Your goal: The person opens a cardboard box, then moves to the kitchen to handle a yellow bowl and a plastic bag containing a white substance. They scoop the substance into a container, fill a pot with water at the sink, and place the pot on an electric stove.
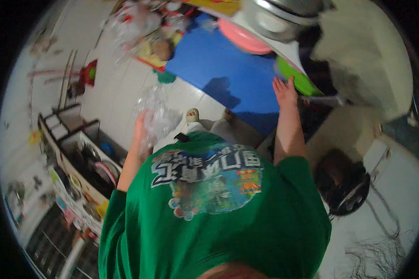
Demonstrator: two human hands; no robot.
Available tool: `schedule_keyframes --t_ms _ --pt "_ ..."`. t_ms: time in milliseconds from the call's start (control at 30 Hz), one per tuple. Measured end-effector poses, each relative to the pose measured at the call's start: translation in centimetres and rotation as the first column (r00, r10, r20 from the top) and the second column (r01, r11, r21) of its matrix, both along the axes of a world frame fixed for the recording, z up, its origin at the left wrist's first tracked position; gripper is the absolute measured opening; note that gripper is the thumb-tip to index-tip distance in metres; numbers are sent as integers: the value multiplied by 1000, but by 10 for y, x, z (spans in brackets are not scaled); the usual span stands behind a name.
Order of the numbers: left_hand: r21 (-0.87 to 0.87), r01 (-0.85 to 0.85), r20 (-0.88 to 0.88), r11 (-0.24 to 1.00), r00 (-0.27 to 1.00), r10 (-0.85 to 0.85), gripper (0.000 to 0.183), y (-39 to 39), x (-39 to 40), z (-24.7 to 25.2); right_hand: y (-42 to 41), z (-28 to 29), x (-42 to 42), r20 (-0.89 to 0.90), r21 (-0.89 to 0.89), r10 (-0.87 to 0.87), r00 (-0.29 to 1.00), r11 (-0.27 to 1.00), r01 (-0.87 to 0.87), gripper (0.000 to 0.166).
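Observation:
My left hand (139, 127) grips a crumpled clear plastic bag (157, 111) that hangs over the tiled floor. Part of the hand is hidden behind the film. On the other side, my right hand (286, 91) is stretched out with its palm showing and its fingers a little apart, holding nothing. Just beyond its fingertips is a bright green basin (296, 78), partly covered by a pale shelf edge (293, 52). Whether the fingers touch the basin I cannot tell. Below and left of this hand spreads a flat blue surface (237, 73).
A pink basin (244, 36) and a large metal pot (276, 21) are at the top. Plastic bags (136, 22) crowd the upper left. A rack of kitchenware (87, 157) stands at left. At right lies a dark round pan (342, 185), beside a cord.

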State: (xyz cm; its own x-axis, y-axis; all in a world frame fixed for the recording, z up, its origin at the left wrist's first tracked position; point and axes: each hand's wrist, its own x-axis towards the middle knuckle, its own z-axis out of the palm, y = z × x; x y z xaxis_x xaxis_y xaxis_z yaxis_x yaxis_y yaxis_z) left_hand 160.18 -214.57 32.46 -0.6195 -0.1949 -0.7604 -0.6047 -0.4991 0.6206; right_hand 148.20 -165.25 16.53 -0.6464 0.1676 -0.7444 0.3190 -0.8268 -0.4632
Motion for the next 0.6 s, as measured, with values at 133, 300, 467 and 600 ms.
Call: schedule_keyframes --t_ms 133,300,467,600 --pt "276 -21 -266 961 959 97 30 -28 -23 -3 -98 38 44 53 196 674 736 716 -670 64" --pt "420 -26 -292 907 943 162 27 -24 -47 40 -264 138 59 -85 427 977 198 215 -878 75" --pt "28 229 -545 973 820 -177 24 -75 -26 56 -392 201 67 -303 751 938 170 345 -564 88" --pt "-302 353 -379 885 808 -451 29 -146 0 75 -483 231 78 -367 763 924 107 365 -534 91"
